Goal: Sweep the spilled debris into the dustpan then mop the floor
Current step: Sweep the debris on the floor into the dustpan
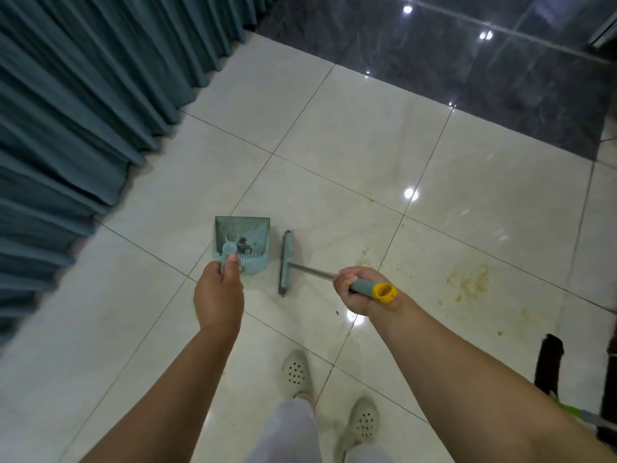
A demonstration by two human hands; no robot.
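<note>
Head view: left hand [218,294] curled round dustpan [242,243] handle, pan at 12 o'clock; right hand [359,290] gripping broom [286,262] handle end, head just right of pan. Light, stiff plastic — best held high. Yellowish stains [467,282] at 3 o'clock — unmopped.

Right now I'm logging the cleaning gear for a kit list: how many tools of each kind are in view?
Dustpan, gripped by the left hand, some dark debris inside: 1
Broom, gripped by the right hand: 1
Black-headed, green-handled tool at the right edge, possibly the mop: 1
Total: 3
</note>
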